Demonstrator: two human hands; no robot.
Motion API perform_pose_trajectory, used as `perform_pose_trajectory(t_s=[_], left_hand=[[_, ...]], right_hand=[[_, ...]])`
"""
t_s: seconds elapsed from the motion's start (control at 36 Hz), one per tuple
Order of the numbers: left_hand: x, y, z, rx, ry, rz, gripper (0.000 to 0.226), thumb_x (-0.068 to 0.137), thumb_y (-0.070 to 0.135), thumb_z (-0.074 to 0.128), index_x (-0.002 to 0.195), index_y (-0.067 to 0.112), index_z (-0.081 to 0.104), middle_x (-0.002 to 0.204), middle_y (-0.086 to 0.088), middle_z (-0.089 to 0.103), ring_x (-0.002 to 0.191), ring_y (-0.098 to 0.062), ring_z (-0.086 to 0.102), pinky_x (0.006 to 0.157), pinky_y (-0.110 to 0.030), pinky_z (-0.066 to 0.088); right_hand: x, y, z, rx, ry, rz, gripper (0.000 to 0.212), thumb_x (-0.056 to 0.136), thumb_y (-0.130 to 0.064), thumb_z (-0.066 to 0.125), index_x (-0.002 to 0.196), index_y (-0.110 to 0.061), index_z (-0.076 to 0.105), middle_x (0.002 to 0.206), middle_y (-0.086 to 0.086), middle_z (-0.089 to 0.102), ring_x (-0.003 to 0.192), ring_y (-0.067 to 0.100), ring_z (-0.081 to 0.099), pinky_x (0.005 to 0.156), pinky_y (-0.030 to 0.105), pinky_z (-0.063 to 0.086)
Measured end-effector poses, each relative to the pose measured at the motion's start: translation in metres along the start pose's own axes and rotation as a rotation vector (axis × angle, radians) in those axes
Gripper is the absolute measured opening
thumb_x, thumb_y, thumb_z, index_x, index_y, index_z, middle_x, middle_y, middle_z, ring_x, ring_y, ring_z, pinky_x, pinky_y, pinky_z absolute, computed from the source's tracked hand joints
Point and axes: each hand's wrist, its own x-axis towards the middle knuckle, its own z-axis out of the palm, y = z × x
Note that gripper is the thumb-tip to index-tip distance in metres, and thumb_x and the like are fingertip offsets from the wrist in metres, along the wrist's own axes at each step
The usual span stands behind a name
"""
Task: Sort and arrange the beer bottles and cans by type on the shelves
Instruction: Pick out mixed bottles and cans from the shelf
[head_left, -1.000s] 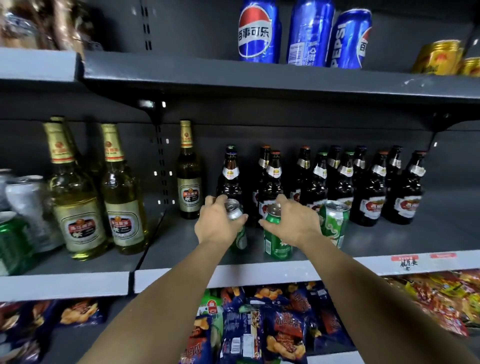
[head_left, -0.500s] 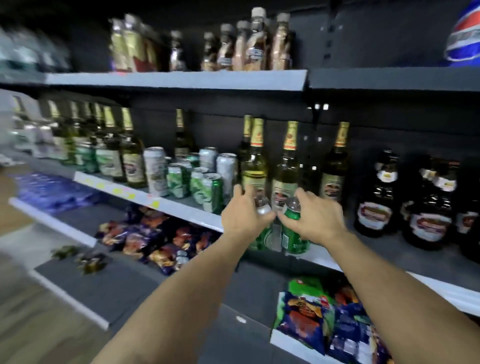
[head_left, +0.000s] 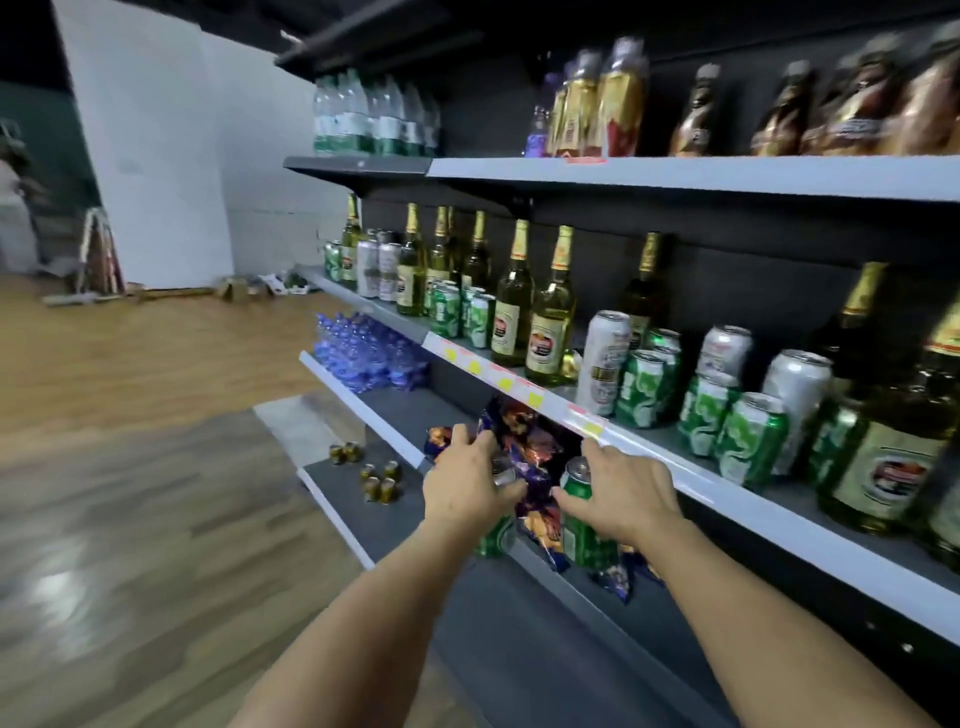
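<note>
Two green beer cans with silver tops are being carried in the air in front of the shelving, one in each hand, below the front edge of the beer shelf (head_left: 727, 480). The left hand's green can (head_left: 496, 535) is showing only its lower green body under the palm and a bit of silver rim beside the thumb; the left hand (head_left: 465, 486) is gripping it from above with fingers curled round the top. The right hand's green can (head_left: 582, 525) is standing upright, its silver lid and pull tab facing up, white print blurred on the green side; the right hand (head_left: 621, 493) is wrapping round it from the right, fingers curled over the rim.

Behind the cans, orange-and-purple snack bags (head_left: 530, 447) are lying on the lower shelf. On the beer shelf, more green cans (head_left: 750, 439) are standing in clusters beside tall silver cans (head_left: 602, 361), with gold-foiled pale beer bottles (head_left: 550, 322) among them. Farther left, blue water bottle packs (head_left: 363, 348) are sitting low down, and small gold cans (head_left: 379, 480) are standing on the bottom shelf.
</note>
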Motion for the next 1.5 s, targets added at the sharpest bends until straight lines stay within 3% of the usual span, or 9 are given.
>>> perform_pose_trajectory(t_s=[0.25, 0.42, 0.56, 0.67, 0.86, 1.0, 1.19, 1.33, 1.5], left_hand=[[0.092, -0.099, -0.004, 0.058, 0.066, -0.068, 0.042, 0.078, 0.053, 0.064, 0.097, 0.02, 0.045, 0.105, 0.001, 0.042, 0.09, -0.024, 0.057, 0.063, -0.034, 0.047], [0.174, -0.147, -0.019, 0.043, 0.098, -0.095, 0.037, 0.076, 0.048, 0.068, 0.093, 0.025, 0.045, 0.103, 0.006, 0.038, 0.088, -0.019, 0.057, 0.062, -0.031, 0.045], [0.239, -0.192, -0.034, 0.059, 0.165, -0.109, 0.037, 0.076, 0.045, 0.066, 0.098, 0.02, 0.051, 0.101, 0.005, 0.04, 0.084, -0.02, 0.057, 0.058, -0.029, 0.04], [0.283, -0.234, -0.038, 0.053, 0.19, -0.141, 0.036, 0.077, 0.05, 0.065, 0.092, 0.023, 0.047, 0.102, 0.005, 0.044, 0.083, -0.019, 0.058, 0.056, -0.027, 0.035], [0.373, -0.303, -0.044, 0.023, 0.193, -0.145, 0.039, 0.08, 0.046, 0.066, 0.099, 0.017, 0.048, 0.103, 0.002, 0.037, 0.074, -0.019, 0.047, 0.058, -0.029, 0.036], [0.445, -0.341, -0.048, -0.05, 0.179, -0.083, 0.046, 0.081, 0.048, 0.068, 0.106, 0.013, 0.049, 0.111, -0.002, 0.039, 0.087, -0.026, 0.056, 0.061, -0.031, 0.041], [0.535, -0.362, -0.036, -0.273, 0.208, -0.021, 0.049, 0.08, 0.04, 0.072, 0.115, 0.013, 0.05, 0.115, -0.006, 0.038, 0.094, -0.027, 0.055, 0.072, -0.038, 0.05], [0.588, -0.36, -0.022, -0.386, 0.24, 0.034, 0.045, 0.08, 0.031, 0.073, 0.116, 0.015, 0.053, 0.116, -0.003, 0.04, 0.095, -0.021, 0.054, 0.073, -0.036, 0.052], [0.636, -0.356, -0.008, -0.436, 0.215, 0.049, 0.04, 0.081, 0.029, 0.073, 0.114, 0.017, 0.054, 0.113, 0.002, 0.038, 0.094, -0.022, 0.057, 0.08, -0.037, 0.054]], right_hand=[[0.129, -0.07, 0.026, 0.055, 0.031, -0.107, 0.058, 0.085, -0.071, 0.038, 0.113, -0.021, 0.041, 0.104, 0.0, 0.062, 0.094, 0.023, 0.062, 0.062, 0.032, 0.035], [0.236, -0.103, 0.033, 0.09, 0.098, -0.131, 0.064, 0.085, -0.073, 0.037, 0.121, -0.02, 0.041, 0.111, 0.0, 0.063, 0.1, 0.023, 0.062, 0.063, 0.032, 0.035], [0.319, -0.132, 0.034, 0.112, 0.171, -0.126, 0.063, 0.085, -0.073, 0.036, 0.116, -0.019, 0.04, 0.088, -0.003, 0.057, 0.077, 0.02, 0.06, 0.057, 0.03, 0.039], [0.376, -0.157, 0.036, 0.134, 0.196, -0.096, 0.064, 0.085, -0.073, 0.038, 0.117, -0.018, 0.04, 0.088, -0.003, 0.056, 0.069, 0.017, 0.051, 0.056, 0.029, 0.035], [0.474, -0.203, 0.045, 0.253, 0.203, 0.024, 0.067, 0.083, -0.066, 0.056, 0.125, -0.017, 0.034, 0.108, 0.002, 0.06, 0.084, 0.021, 0.059, 0.068, 0.031, 0.044], [0.535, -0.225, 0.049, 0.304, 0.198, 0.172, 0.063, 0.082, -0.059, 0.064, 0.121, -0.017, 0.039, 0.118, 0.007, 0.058, 0.104, 0.027, 0.058, 0.084, 0.037, 0.045], [0.594, -0.221, 0.058, 0.296, 0.105, 0.291, 0.064, 0.081, -0.058, 0.066, 0.127, -0.02, 0.043, 0.127, 0.006, 0.046, 0.109, 0.029, 0.056, 0.086, 0.04, 0.05], [0.625, -0.212, 0.071, 0.105, 0.039, 0.351, 0.067, 0.081, -0.066, 0.059, 0.133, -0.026, 0.046, 0.132, 0.001, 0.052, 0.123, 0.024, 0.045, 0.1, 0.041, 0.034], [0.644, -0.209, 0.085, 0.033, -0.035, 0.389, 0.069, 0.082, -0.069, 0.054, 0.132, -0.023, 0.048, 0.134, -0.001, 0.054, 0.126, 0.023, 0.039, 0.1, 0.041, 0.027]])
